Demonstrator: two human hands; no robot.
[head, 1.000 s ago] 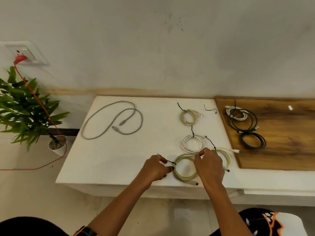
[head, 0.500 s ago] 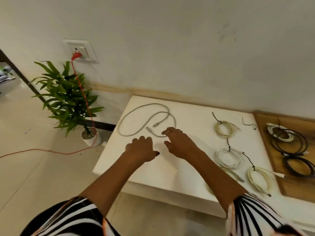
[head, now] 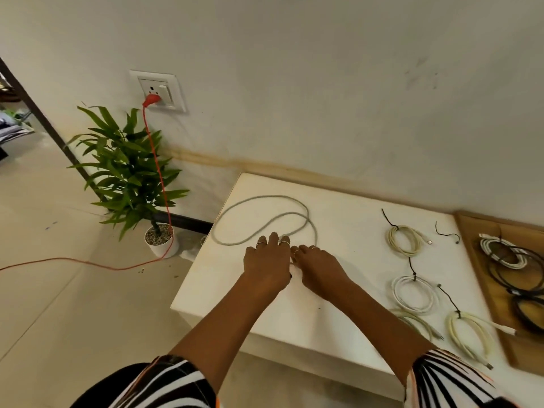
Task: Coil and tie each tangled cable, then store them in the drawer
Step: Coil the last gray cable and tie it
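Grey and loosely looped, the uncoiled cable [head: 263,215] lies at the far left end of the white table [head: 347,316], its near strands running under both hands. The left hand [head: 267,262] rests palm down over the cable's near edge with fingers stretched forward; the right hand [head: 319,267] sits just beside it, fingertips on the cable. Whether either hand actually pinches the cable cannot be told, since the palms hide it. To the right lie four cream and white coils [head: 405,240] tied with black strings, and a loose black tie [head: 447,234]. Further right, black and white coiled cables [head: 512,266] sit on a wooden board [head: 478,260]. A potted plant [head: 129,178] stands on the floor by a wall socket [head: 157,90] with a red cord [head: 156,160].
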